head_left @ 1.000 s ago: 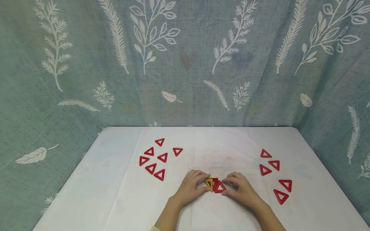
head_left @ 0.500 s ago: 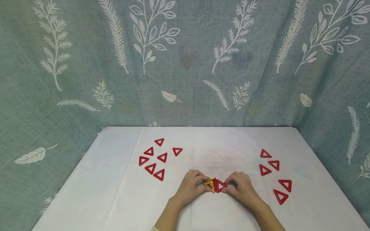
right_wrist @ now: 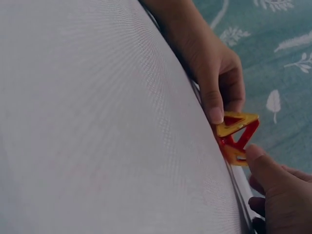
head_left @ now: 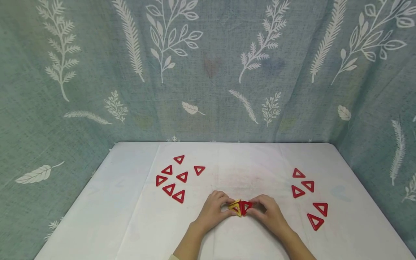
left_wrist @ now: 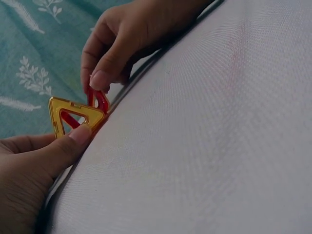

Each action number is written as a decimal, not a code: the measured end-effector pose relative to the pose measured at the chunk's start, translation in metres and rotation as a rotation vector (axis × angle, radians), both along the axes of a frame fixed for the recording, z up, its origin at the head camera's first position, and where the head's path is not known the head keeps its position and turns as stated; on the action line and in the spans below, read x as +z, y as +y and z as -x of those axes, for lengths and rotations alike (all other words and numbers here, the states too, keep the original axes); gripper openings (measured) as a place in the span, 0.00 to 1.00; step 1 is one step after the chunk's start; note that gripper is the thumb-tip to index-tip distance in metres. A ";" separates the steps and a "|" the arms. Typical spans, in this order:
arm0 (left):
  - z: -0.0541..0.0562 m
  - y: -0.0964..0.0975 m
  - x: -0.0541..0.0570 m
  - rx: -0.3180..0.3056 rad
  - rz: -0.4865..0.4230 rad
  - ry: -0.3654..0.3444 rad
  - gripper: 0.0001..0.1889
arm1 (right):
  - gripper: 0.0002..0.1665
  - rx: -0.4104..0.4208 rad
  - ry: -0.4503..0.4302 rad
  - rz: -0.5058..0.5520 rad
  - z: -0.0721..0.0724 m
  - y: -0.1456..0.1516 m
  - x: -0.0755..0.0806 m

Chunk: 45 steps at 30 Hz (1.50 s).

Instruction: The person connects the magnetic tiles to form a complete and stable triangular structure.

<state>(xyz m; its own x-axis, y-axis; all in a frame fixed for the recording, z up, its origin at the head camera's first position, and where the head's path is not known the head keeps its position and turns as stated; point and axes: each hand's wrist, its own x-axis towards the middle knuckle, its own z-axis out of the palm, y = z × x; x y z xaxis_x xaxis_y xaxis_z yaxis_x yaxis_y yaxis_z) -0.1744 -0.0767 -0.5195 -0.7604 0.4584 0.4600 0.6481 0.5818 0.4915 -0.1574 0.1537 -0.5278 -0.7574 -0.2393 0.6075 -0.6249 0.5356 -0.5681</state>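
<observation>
Near the table's front middle, my left hand [head_left: 216, 206] pinches a yellow triangular magnetic tile [left_wrist: 85, 109] between thumb and fingers. The yellow tile stands tilted up, joined with red tile parts behind it. From the other side my right hand [head_left: 267, 209] pinches a red triangular magnetic tile [left_wrist: 103, 101], which leans up right against the yellow side. In the right wrist view yellow edges [right_wrist: 241, 120] and red bars form a small hollow, pointed shape between both thumbs. The fingers behind the tiles are partly hidden.
Several loose red triangle tiles [head_left: 178, 196] lie flat at the left of the white table [head_left: 146, 231]. Another scattered group of red triangles [head_left: 315, 221] lies at the right. A green leaf-patterned cloth [head_left: 208, 108] hangs behind the table and at its sides.
The red tile has swung from lying nearly flat to a steeper lean against the joined tiles. My right hand has shifted slightly left with it. The yellow tile has turned a little.
</observation>
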 end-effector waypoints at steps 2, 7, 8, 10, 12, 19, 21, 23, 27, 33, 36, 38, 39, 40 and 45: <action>0.000 0.000 0.001 -0.001 0.008 -0.010 0.18 | 0.20 -0.005 -0.010 0.013 -0.001 -0.001 0.000; 0.001 0.001 0.000 -0.008 0.028 0.031 0.18 | 0.19 0.035 -0.020 0.057 -0.003 -0.005 0.002; 0.001 0.001 0.000 -0.010 0.029 0.043 0.18 | 0.18 0.058 -0.023 0.066 -0.003 -0.005 0.002; 0.001 0.001 -0.001 -0.016 0.028 0.064 0.18 | 0.17 0.105 -0.025 0.078 -0.002 -0.006 0.004; 0.001 0.001 -0.002 -0.020 0.022 0.077 0.17 | 0.16 0.127 -0.033 0.078 -0.002 -0.007 0.005; 0.001 0.001 -0.002 -0.012 0.043 0.146 0.17 | 0.21 0.070 -0.018 0.012 -0.004 -0.007 0.004; 0.001 0.000 -0.002 -0.011 0.054 0.171 0.18 | 0.22 0.070 0.009 -0.005 -0.004 -0.006 0.002; 0.000 -0.001 -0.002 -0.005 0.065 0.187 0.18 | 0.21 0.070 0.032 -0.015 -0.004 -0.007 0.000; 0.000 -0.003 -0.002 0.040 0.106 0.217 0.16 | 0.16 0.061 0.070 -0.009 -0.003 -0.008 -0.001; 0.000 -0.001 -0.003 0.089 0.115 0.235 0.15 | 0.13 -0.019 0.107 -0.041 -0.004 -0.011 0.000; -0.001 0.000 -0.003 0.086 0.096 0.215 0.14 | 0.13 -0.029 0.101 -0.048 -0.005 -0.012 0.000; -0.001 0.001 -0.004 0.083 0.087 0.205 0.13 | 0.15 -0.025 0.104 -0.049 -0.005 -0.012 0.000; -0.002 0.001 -0.004 0.080 0.083 0.200 0.13 | 0.15 -0.023 0.109 -0.051 -0.005 -0.012 0.000; -0.002 0.001 -0.004 0.079 0.082 0.195 0.13 | 0.16 -0.025 0.116 -0.054 -0.005 -0.012 -0.001; -0.002 0.002 -0.002 0.096 0.087 0.137 0.13 | 0.15 -0.074 0.129 -0.079 -0.004 -0.016 -0.001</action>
<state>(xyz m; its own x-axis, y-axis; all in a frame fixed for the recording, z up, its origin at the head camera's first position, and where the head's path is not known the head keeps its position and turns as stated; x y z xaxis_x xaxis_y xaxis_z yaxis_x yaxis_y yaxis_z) -0.1723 -0.0749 -0.5211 -0.7354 0.4290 0.5245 0.6449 0.6806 0.3476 -0.1537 0.1381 -0.5291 -0.6914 -0.2369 0.6825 -0.6475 0.6223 -0.4399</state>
